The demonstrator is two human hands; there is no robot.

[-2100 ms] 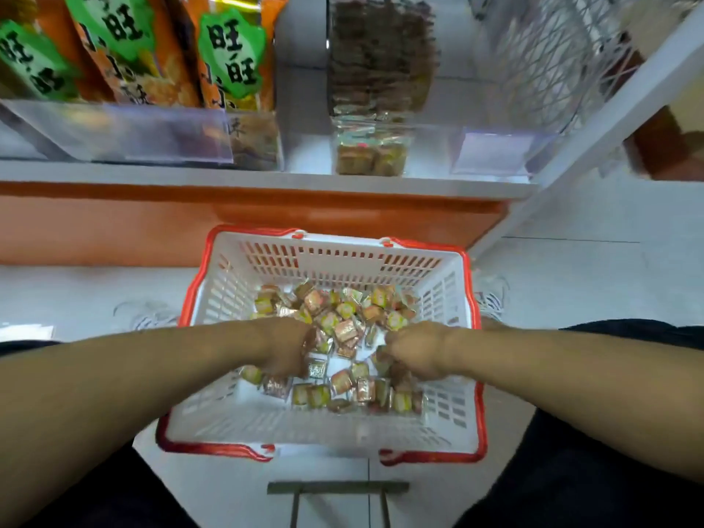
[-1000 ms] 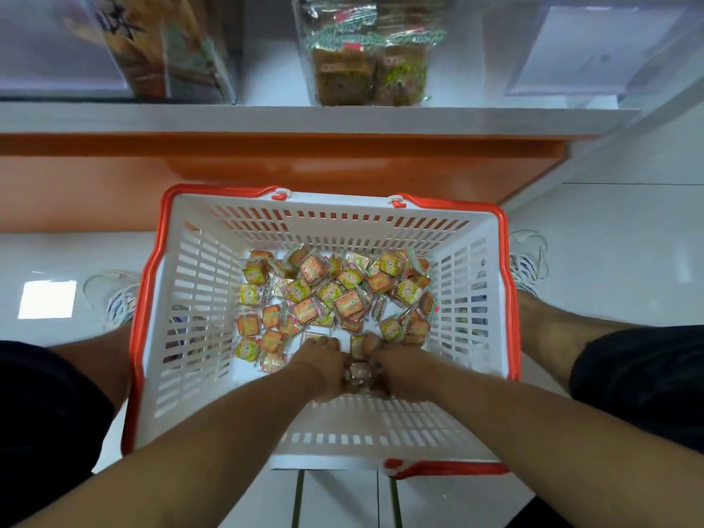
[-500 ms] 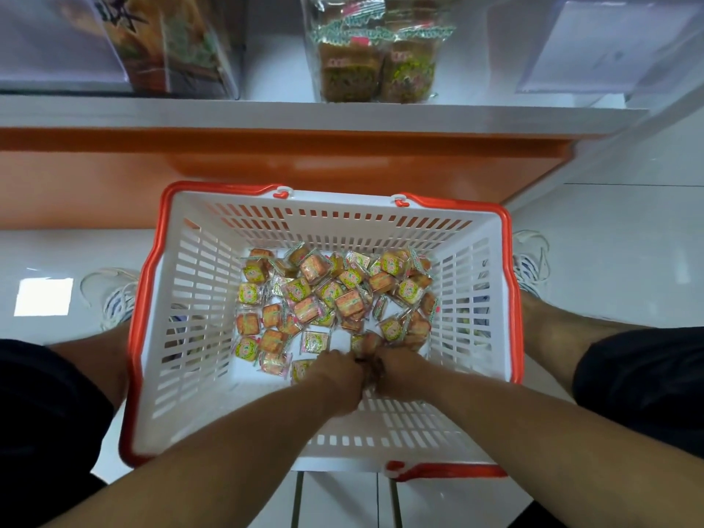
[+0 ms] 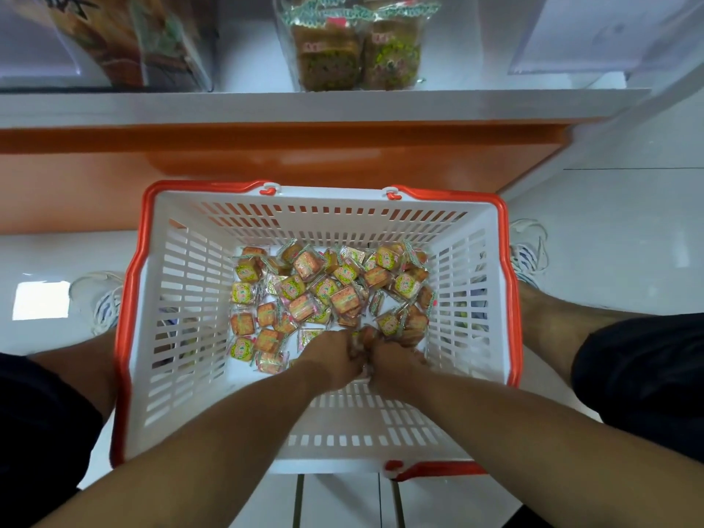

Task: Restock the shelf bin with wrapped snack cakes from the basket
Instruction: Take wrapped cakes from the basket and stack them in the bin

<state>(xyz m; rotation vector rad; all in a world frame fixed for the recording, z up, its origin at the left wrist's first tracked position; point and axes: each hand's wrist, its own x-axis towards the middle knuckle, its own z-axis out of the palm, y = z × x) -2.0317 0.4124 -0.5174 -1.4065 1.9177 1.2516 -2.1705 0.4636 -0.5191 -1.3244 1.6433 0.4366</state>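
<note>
A white basket [image 4: 190, 337] with an orange rim stands on the floor below me. Several wrapped snack cakes [image 4: 324, 287] lie in a pile on its bottom. My left hand [image 4: 333, 358] and my right hand [image 4: 392, 360] are down in the basket, side by side at the near edge of the pile, fingers curled together round a bunch of cakes. The cakes they hold are mostly hidden under the fingers. Above, a clear shelf bin [image 4: 354, 51] on the white shelf holds a few of the same cakes.
The white shelf edge [image 4: 304, 108] and an orange panel [image 4: 266, 161] run across just beyond the basket. Snack bags [image 4: 144, 43] stand on the shelf at left, a clear divider [image 4: 594, 36] at right. My shoes [image 4: 99, 299] flank the basket on the white floor.
My hands have drawn together at the near edge of the pile and closed on a bunch of cakes. The view has tilted down from the shelf to the basket.
</note>
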